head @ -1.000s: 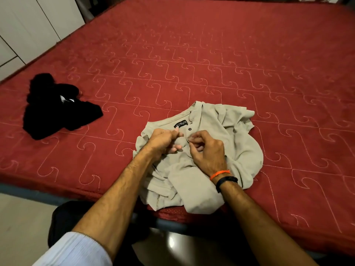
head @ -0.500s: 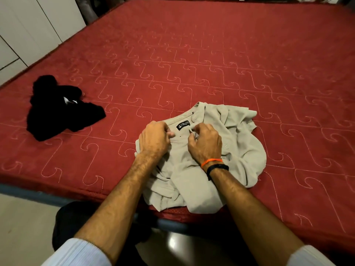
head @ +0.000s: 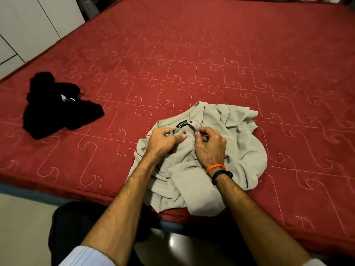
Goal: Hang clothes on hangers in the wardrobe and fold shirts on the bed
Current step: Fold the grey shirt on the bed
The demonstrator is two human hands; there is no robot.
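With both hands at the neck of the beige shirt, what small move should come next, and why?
Probably finish the button at the placket. The left hand and the right hand each pinch one edge of the opening of the beige shirt, which lies crumpled on the red bed. Closing the neck first should keep the front flat for folding.

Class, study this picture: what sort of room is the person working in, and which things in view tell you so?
Most likely a bedroom: a wide bed with a red quilted cover fills the view, white cupboard doors, perhaps a wardrobe, stand beside it, and a beige shirt and black garment lie on it.
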